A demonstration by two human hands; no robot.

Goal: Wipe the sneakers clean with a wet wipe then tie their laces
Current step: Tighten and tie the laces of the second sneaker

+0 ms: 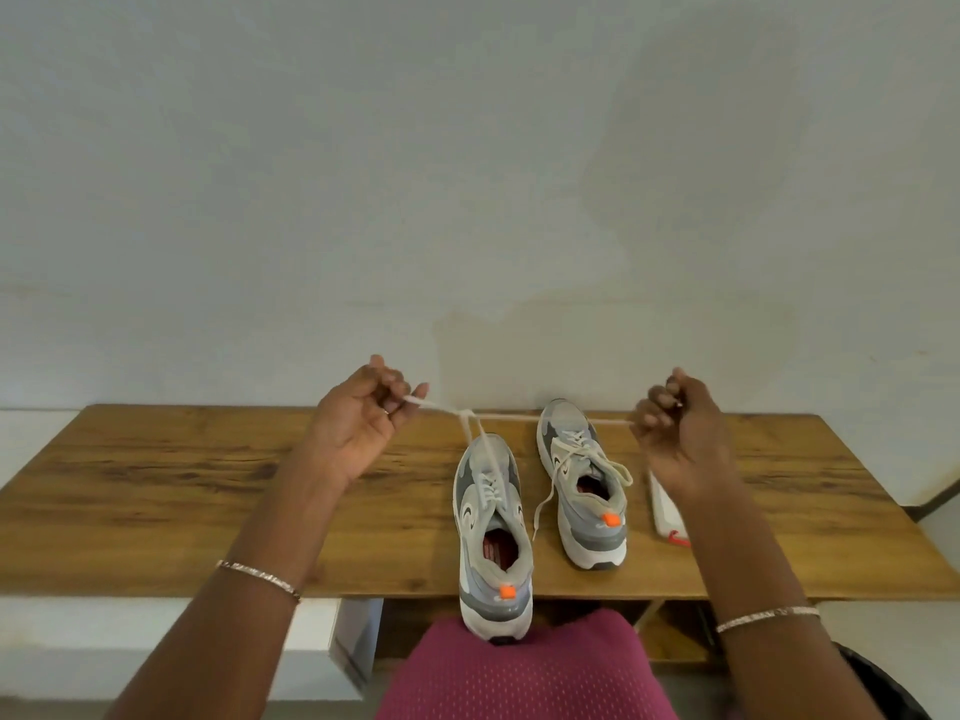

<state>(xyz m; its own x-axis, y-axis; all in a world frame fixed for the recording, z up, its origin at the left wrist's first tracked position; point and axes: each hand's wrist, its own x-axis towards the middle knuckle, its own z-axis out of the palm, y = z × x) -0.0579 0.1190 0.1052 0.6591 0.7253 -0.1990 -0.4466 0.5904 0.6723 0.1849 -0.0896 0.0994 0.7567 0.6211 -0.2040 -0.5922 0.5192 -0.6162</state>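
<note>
Head view shows your near sneaker point(492, 532) overhanging the worktop point(156, 491) edge, its lace point(519, 418) pulled taut sideways: your left hand point(358, 423) and right hand point(675, 433) each pinch an end. Far sneaker point(584, 485) sits untied; your right forearm half hides a white packet point(665, 506).

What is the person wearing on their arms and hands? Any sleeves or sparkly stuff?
No sleeves: both forearms are bare. Each wrist carries a thin, silvery chain bracelet, one on the left wrist and one on the right wrist. The left hand seems to have a small ring on one finger. No ring shows on the right hand. No gloves and no watch.
</note>
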